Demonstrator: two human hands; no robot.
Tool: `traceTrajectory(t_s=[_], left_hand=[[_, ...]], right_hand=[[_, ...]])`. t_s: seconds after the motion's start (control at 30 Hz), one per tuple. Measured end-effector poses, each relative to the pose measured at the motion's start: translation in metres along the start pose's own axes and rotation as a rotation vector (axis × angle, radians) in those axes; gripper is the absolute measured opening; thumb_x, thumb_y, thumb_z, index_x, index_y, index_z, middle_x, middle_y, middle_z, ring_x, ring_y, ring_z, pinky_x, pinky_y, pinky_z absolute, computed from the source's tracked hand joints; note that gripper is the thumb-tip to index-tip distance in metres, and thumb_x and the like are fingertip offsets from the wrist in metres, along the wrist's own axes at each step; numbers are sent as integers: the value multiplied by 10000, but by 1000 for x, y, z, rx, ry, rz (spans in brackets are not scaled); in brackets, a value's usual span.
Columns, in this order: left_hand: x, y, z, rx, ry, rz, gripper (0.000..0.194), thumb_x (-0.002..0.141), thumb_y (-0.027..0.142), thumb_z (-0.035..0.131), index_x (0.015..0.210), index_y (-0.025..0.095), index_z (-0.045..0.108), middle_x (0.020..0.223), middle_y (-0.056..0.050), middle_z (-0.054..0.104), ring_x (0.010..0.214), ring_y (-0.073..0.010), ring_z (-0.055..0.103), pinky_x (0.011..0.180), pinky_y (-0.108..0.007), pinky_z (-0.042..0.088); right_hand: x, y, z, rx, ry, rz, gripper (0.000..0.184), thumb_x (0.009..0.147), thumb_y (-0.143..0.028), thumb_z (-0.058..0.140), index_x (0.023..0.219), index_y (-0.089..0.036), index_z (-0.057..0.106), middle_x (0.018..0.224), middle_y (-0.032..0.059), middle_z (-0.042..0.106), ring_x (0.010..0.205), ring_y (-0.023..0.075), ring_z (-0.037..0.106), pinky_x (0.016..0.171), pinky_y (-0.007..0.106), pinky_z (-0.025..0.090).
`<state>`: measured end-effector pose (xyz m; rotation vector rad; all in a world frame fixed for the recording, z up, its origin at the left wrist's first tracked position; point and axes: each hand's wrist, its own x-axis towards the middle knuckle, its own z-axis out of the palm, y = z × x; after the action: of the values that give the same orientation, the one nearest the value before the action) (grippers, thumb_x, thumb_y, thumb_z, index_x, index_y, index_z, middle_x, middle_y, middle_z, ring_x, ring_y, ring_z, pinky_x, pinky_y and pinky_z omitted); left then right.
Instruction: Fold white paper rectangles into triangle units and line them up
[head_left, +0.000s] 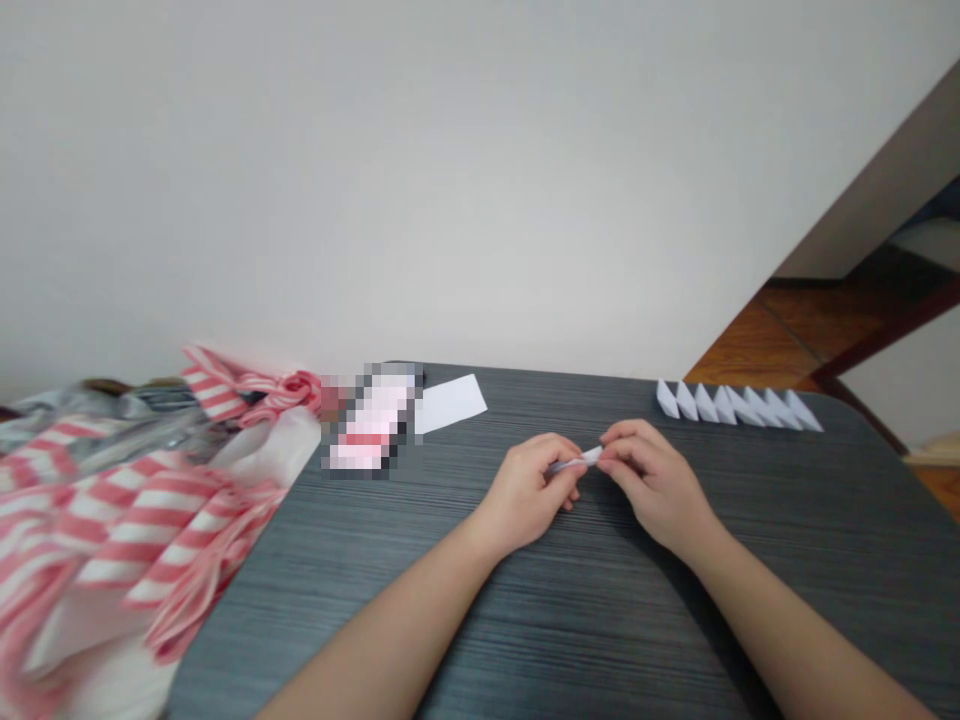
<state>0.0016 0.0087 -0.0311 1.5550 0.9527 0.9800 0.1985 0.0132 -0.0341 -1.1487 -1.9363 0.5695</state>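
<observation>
A small folded piece of white paper [592,456] is pinched between my two hands, a little above the dark table. My left hand [536,485] grips its left end with thumb and fingers, which cover most of that side. On the right end, the thumb and fingertips of my right hand [656,480] close on the paper. Only a short strip shows between the hands, so its full folded shape is hidden.
The dark wood-grain table [360,580] stands against a pale wall. Several folded white paper pieces [735,405] line up at the back right. A flat white sheet [454,402] lies beside a pixelated pink-and-white object [375,415]. Red-and-white striped cloth [157,510] is heaped at left.
</observation>
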Motion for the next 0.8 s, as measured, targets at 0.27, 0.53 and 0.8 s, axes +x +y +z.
traceTrajectory(t_s=[0.27,0.53,0.8], left_hand=[[0,0,0,20,2,2,223,925,336,564,821,147,620,970,-59,635,582,-78,594,530,-215,534],[0,2,0,13,0,12,222,930,331,557,823,144,613,954,-60,634,586,-83,595,527,-214,522],[0,1,-1,9,-12,10,227,932,338,553,828,147,618,970,-63,639,593,-83,602,539,-215,527]], right_hand=[[2,-3,-1,-14,-17,-37,140,931,-170,557,815,-204,627,969,72,601,837,191,597,713,318,493],[-1,-3,-2,16,-64,-23,109,925,-176,574,859,-208,655,1063,80,595,825,183,594,700,319,499],[1,-5,-1,3,-37,-22,112,924,-202,585,843,-214,661,984,63,609,755,169,583,656,303,491]])
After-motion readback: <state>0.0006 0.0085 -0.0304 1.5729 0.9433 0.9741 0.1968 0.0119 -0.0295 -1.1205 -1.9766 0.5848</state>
